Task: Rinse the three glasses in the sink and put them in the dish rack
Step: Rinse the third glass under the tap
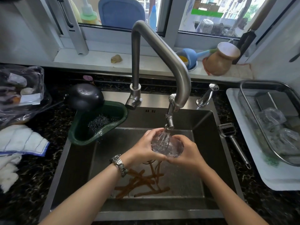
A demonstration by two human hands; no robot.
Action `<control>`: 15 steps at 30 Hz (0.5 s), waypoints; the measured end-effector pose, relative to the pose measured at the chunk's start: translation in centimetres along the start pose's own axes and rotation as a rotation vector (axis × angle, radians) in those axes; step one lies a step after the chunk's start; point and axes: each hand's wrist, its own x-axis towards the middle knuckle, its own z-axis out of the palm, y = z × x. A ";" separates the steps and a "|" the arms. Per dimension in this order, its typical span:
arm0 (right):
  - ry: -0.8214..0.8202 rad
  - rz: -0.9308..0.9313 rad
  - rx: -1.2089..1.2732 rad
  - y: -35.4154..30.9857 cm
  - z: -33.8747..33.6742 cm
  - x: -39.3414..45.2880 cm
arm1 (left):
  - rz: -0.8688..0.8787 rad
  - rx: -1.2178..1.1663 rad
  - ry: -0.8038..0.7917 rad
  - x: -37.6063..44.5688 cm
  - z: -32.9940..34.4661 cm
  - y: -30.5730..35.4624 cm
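Note:
Both hands hold one clear glass (165,144) under the running tap (168,122), over the middle of the steel sink (78,159). My left hand (144,147), a metal watch on its wrist, wraps the glass from the left. My right hand (186,151) grips it from the right. Water pours into the tilted glass. Two clear glasses (272,118) (290,140) lie in the wire dish rack (243,91) on the white tray (276,182) at the right.
Brown chopsticks (142,181) lie on the sink floor. A green corner basket (84,132) with a steel scourer hangs at the sink's left. A peeler (230,135) lies between sink and rack. Cloths (21,143) and a plastic box (21,88) sit on the left counter.

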 end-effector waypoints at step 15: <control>0.139 -0.080 -0.107 0.3 1.7 -0.9 | -0.108 0.030 0.188 0.0 0.7 -0.2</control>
